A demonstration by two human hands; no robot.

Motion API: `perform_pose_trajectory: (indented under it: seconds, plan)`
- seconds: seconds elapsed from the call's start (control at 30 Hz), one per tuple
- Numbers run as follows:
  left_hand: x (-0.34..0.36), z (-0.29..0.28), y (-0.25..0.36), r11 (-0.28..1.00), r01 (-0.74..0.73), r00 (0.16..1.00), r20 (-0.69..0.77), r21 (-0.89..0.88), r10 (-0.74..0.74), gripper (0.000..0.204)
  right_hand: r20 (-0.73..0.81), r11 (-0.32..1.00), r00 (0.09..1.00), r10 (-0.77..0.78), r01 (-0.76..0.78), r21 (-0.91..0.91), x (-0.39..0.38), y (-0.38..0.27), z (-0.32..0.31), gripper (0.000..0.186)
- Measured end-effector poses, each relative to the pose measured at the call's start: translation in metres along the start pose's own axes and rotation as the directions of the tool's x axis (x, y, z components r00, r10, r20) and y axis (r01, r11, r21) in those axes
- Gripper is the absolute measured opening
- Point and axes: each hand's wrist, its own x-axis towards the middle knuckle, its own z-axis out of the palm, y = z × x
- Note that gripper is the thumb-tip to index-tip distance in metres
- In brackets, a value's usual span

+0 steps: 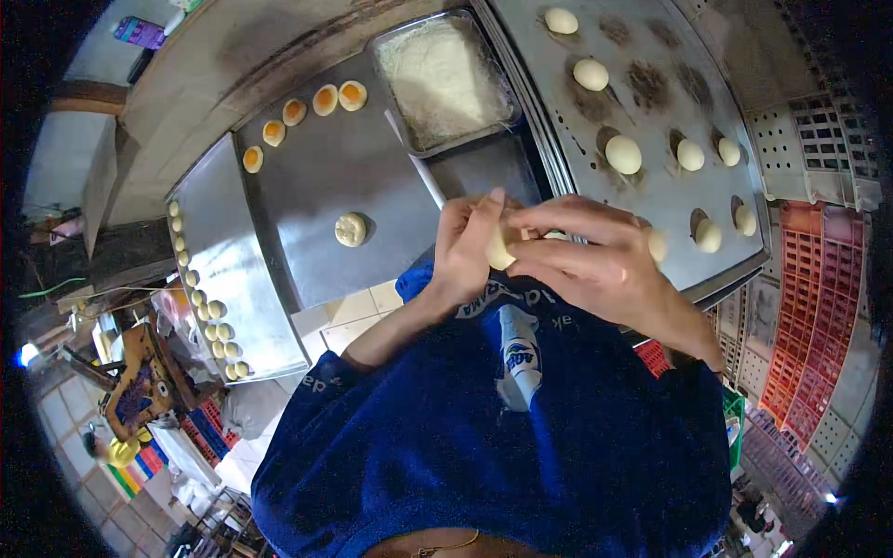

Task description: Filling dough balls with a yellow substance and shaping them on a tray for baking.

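Close to my body, both hands come together around a pale piece of dough (500, 251). My left hand (465, 244) grips it from the left, its thumb pointing up. From the right, the fingers of my right hand (595, 253) close over the same piece and hide much of it. A single flattened dough round (351, 229) lies on the dark metal work surface (307, 186) left of my hands. Along the far left of that surface, several dough discs carry an orange filling, such as this filled disc (325, 99).
A rectangular pan of flour (510, 116) stands beyond my hands. To the right, a stained baking tray (665, 112) bears several smooth dough balls (623, 154). Another metal tray (265, 316) at the left holds rows of small dough balls. Red plastic crates (805, 307) stand at far right.
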Motion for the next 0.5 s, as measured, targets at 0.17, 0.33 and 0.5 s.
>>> perform_pose_trajectory:
  seconds: [0.17,0.33,0.5]
  plan:
    - [0.008,-0.007,0.008,0.963,0.173,0.985,-0.064,0.206,-0.163,0.044,0.0,1.0,1.0,0.027,-0.027,0.004,-0.001,0.002,-0.001,0.023]
    - [0.011,-0.012,0.0,0.906,0.385,0.907,-0.108,-0.175,-0.406,0.044,0.05,1.0,0.998,0.028,-0.029,0.006,-0.004,0.005,0.001,0.025]
    - [0.009,-0.006,0.006,0.997,-0.08,0.989,0.125,0.018,0.077,0.046,0.089,0.973,0.972,0.216,-0.222,0.065,-0.001,-0.001,-0.007,0.024]
